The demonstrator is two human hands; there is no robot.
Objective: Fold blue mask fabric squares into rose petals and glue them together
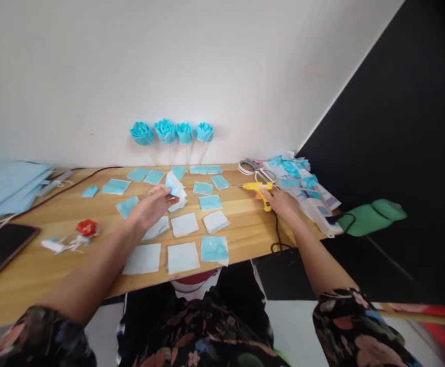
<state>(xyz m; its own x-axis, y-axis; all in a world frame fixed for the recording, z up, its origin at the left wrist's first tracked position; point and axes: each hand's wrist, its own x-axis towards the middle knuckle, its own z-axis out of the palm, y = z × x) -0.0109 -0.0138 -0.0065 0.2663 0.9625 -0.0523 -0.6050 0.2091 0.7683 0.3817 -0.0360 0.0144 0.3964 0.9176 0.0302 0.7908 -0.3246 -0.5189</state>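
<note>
My left hand (153, 205) pinches a folded blue-and-white fabric piece (175, 185) above the wooden table (249, 234). At the right, my right hand (281, 200) has its fingers at the grip of a yellow glue gun (258, 191), whose nozzle points left. Between and around the hands lie several blue squares (210, 202) and white squares (184, 224), in loose rows. Four-petalled detail is too small to tell, but several blue fabric roses (164, 131) on thin sticks lean against the wall behind.
Stacked blue sheets (11, 186) and a dark phone (4, 250) are at the left, near a red item (87, 228). Scissors (265, 175), blue scraps (293, 165), a white box (317, 216) and a green bag (373, 217) are at the right. The glue gun's cord (278, 234) hangs beside it.
</note>
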